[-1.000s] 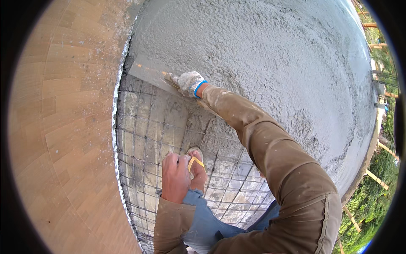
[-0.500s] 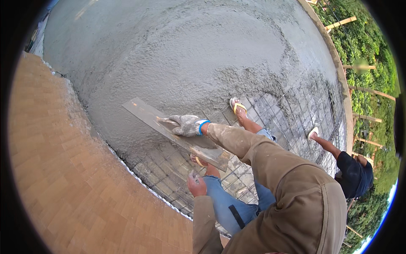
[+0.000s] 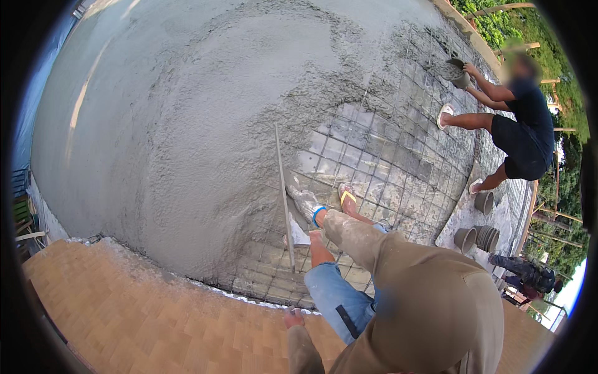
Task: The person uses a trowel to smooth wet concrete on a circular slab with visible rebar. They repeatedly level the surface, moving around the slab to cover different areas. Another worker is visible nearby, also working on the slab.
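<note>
Wet concrete (image 3: 205,124) meets steel mesh (image 3: 380,149) before us. At their border, our gloved right hand (image 3: 304,204) has its fingers closed on the long, tilted trowel (image 3: 284,198); near the tiles (image 3: 156,311), we cannot tell how open our left hand (image 3: 293,318) is.

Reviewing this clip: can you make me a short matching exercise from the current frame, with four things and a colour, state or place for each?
Things:
1. Right hand
2. Left hand
3. Long trowel
4. Tilted bucket

Descriptions:
A. Held by a co-worker
B. Bare, low in the picture
C. Seen nearly edge-on, as a thin strip
D. Gloved, with a blue band at the wrist

Right pairs: 1-D, 2-B, 3-C, 4-A
</note>
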Demonstrator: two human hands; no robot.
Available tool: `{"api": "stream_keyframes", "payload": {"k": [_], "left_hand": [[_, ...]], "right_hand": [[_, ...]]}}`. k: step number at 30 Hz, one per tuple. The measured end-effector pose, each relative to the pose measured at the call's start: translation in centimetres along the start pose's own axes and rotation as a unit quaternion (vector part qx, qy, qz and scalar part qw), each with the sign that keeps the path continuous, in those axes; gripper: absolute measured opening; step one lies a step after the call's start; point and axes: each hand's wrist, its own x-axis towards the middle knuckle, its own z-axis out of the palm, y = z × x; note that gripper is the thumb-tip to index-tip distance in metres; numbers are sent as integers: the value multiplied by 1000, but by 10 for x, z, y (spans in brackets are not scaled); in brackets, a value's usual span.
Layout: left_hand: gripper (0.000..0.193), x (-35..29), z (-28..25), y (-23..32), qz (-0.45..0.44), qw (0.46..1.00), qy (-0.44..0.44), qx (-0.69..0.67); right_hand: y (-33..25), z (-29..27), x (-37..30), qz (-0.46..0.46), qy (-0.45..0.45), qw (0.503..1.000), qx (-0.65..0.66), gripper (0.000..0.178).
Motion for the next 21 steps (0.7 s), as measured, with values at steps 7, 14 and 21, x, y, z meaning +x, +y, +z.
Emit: {"api": "stream_keyframes", "payload": {"k": [7,14,21], "left_hand": [[28,15,-22,116,119,993,-1,12],[33,-1,-18,244,155,982,-69,79],[34,-17,-21,327,212,963,-58,157]], "right_hand": [[6,-192,51,64,-6,901,429,63],[50,-368,35,26,41,850,525,59],[131,-458,-26,77,138,792,590,49]]}}
